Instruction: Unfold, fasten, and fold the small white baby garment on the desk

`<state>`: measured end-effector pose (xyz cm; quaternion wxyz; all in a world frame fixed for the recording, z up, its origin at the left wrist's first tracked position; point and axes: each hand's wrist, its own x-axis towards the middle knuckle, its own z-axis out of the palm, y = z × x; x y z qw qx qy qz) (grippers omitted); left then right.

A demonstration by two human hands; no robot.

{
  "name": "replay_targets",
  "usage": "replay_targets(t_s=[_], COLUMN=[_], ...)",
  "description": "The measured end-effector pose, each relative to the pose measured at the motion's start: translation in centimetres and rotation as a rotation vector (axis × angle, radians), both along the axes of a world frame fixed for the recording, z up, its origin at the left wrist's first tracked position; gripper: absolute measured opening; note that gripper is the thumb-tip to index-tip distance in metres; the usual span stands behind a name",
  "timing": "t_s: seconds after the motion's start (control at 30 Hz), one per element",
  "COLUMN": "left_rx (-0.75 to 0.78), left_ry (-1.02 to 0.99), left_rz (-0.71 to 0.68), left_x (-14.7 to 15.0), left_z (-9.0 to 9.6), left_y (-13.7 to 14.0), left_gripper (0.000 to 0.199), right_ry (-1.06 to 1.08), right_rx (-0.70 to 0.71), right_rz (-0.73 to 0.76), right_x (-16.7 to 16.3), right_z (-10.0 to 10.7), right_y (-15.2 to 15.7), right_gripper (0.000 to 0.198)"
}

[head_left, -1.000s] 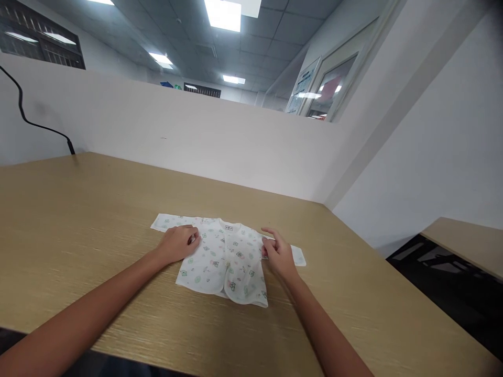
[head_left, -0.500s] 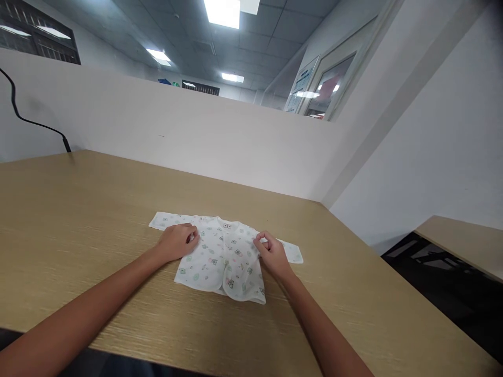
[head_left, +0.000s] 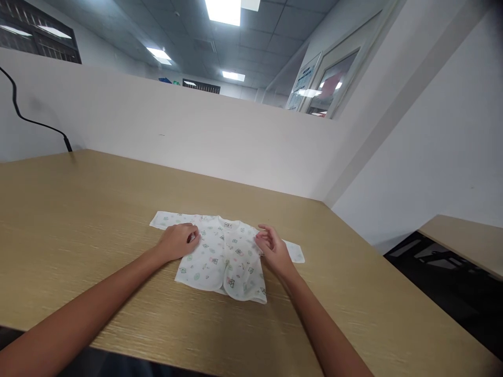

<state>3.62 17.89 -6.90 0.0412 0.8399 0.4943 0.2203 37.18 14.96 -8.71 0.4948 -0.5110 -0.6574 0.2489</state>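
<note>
A small white baby shirt (head_left: 212, 256) with a printed pattern of little animals and leaves lies spread flat, collar away from me, both sleeves out to the sides. My left hand (head_left: 178, 242) rests over its left side below the sleeve, thumb and fingers curled together on the cloth at the underarm. At the opposite underarm is my right hand (head_left: 273, 250), its fingers loosely bent and apart at the shirt's edge. Part of the right sleeve is hidden behind that hand. The front edges meet down the middle, with rounded corners at the hem.
The shirt lies on a wood-grain table (head_left: 118, 193). A white partition (head_left: 204, 136) borders its far side, and a white wall (head_left: 424, 131) rises at the right. A black cable (head_left: 39, 124) hangs down at the far left. Another wooden surface (head_left: 467, 238) stands at the right.
My right hand's fingers have parted from a pinch, the index finger lifting off the cloth. My left hand and the shirt stay in place.
</note>
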Motion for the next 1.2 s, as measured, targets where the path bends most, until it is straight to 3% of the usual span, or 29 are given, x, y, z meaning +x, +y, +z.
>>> replay_targets(t_s=[0.3,1.07,1.2], left_rx=[-0.022,-0.035,-0.029], left_ry=[-0.016,-0.018,-0.026], left_rz=[-0.011,-0.003,-0.019], left_x=[0.0,0.1,0.0], left_z=[0.0,0.2,0.0], left_y=[0.0,-0.2,-0.1], left_gripper=[0.026,0.028,0.028], right_ry=[-0.019,-0.052,-0.112], right_rx=[-0.169,-0.216,-0.118], right_rz=[0.07,0.069,0.031], right_x=[-0.9,-1.2,-0.8], right_z=[0.7,0.6,-0.1], right_y=[-0.9,-0.9,-0.5], right_gripper=[0.039,0.032,0.028])
